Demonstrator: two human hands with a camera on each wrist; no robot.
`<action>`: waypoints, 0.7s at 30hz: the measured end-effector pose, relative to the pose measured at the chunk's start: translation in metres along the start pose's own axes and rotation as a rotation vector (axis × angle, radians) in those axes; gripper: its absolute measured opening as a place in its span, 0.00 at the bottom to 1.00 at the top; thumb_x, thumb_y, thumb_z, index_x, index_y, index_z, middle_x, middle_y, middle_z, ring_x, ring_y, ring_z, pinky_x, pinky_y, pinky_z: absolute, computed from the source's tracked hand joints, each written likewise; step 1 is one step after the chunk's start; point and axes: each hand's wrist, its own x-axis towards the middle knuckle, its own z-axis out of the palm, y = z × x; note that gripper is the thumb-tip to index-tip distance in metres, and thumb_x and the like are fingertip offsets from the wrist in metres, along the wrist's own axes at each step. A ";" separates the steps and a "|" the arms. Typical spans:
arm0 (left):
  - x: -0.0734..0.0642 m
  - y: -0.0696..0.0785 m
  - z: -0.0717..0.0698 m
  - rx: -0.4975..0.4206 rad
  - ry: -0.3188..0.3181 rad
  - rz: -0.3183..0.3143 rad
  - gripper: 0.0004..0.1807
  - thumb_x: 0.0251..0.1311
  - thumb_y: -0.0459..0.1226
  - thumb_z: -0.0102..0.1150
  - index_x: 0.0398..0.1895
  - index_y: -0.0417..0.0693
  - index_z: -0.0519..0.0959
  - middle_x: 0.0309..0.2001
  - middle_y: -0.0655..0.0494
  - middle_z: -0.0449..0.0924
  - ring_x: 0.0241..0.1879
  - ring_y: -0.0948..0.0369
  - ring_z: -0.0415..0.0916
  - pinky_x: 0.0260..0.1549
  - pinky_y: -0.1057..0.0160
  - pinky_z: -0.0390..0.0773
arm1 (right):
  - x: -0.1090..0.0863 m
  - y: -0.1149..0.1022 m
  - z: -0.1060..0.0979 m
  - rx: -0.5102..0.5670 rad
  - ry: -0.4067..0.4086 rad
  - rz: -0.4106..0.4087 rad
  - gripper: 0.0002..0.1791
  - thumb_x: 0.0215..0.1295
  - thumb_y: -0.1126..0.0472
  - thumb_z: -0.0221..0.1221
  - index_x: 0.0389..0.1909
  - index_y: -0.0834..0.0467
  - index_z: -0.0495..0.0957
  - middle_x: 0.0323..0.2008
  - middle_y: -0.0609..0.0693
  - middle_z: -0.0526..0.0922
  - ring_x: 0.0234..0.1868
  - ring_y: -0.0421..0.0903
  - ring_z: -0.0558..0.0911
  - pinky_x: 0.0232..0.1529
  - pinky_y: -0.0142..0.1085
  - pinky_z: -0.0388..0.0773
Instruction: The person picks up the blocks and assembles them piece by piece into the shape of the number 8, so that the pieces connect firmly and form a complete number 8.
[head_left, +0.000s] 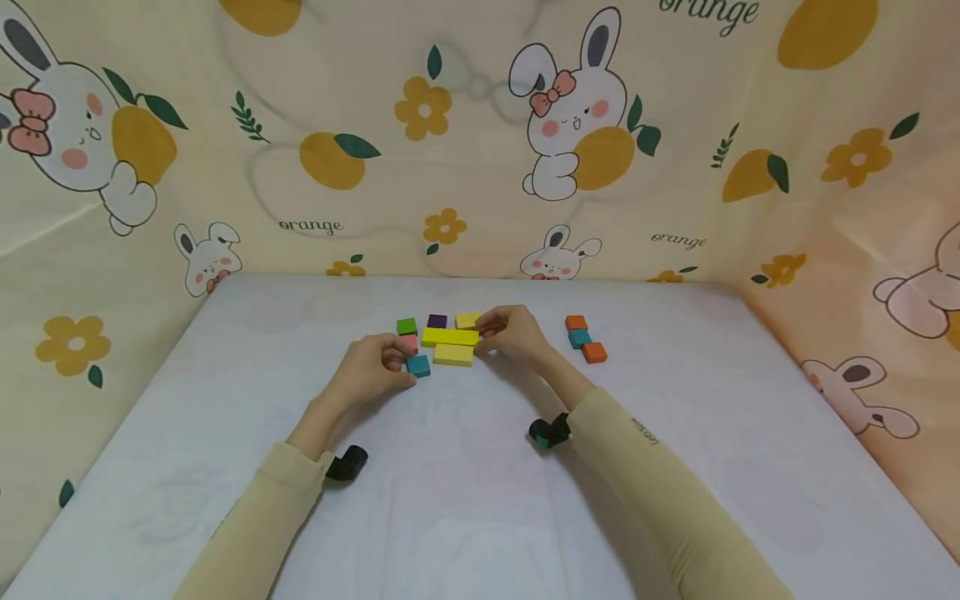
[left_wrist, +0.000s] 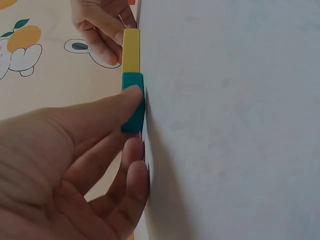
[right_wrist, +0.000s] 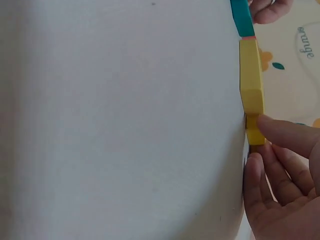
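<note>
My left hand [head_left: 367, 367] pinches a teal block [head_left: 417, 366] at the left of a flat cluster of blocks. In the left wrist view its thumb lies on the front of the teal block [left_wrist: 133, 107]. Behind it a pink block [head_left: 408, 342] is partly hidden by the fingers. My right hand [head_left: 513, 335] holds the right end of a long bright yellow block [head_left: 450, 337], thumb on its near side in the right wrist view. Fingertips of that hand overlap a pale yellow block [head_left: 468, 321] behind it. Another pale yellow block [head_left: 453, 355] lies in front.
A green block [head_left: 407, 326] and a dark purple block [head_left: 437, 321] lie at the cluster's back. To the right, two orange blocks [head_left: 595, 352] and a teal block [head_left: 579, 338] form a slanted line. A patterned cloth [head_left: 465, 167] rises behind the white table [head_left: 450, 517].
</note>
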 end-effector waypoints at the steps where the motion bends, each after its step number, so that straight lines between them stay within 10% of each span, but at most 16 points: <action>1: 0.000 0.000 -0.001 -0.002 -0.011 0.008 0.21 0.51 0.35 0.76 0.48 0.46 0.80 0.43 0.53 0.81 0.41 0.55 0.75 0.47 0.58 0.77 | 0.000 0.000 0.000 -0.005 -0.002 0.001 0.19 0.51 0.71 0.72 0.46 0.60 0.82 0.43 0.51 0.82 0.42 0.50 0.78 0.48 0.35 0.77; 13: -0.002 0.005 -0.010 -0.122 -0.334 0.110 0.21 0.47 0.36 0.78 0.44 0.48 0.81 0.40 0.58 0.84 0.38 0.54 0.77 0.43 0.57 0.76 | 0.006 0.006 0.002 -0.053 -0.015 -0.006 0.20 0.49 0.69 0.75 0.44 0.58 0.83 0.41 0.51 0.81 0.42 0.50 0.76 0.46 0.35 0.75; 21: -0.003 0.006 -0.005 -0.084 -0.341 0.111 0.20 0.47 0.37 0.78 0.44 0.48 0.81 0.39 0.59 0.84 0.37 0.55 0.75 0.41 0.59 0.74 | 0.005 0.003 0.003 -0.066 -0.017 0.000 0.21 0.48 0.70 0.75 0.45 0.57 0.83 0.41 0.51 0.80 0.43 0.50 0.75 0.46 0.34 0.75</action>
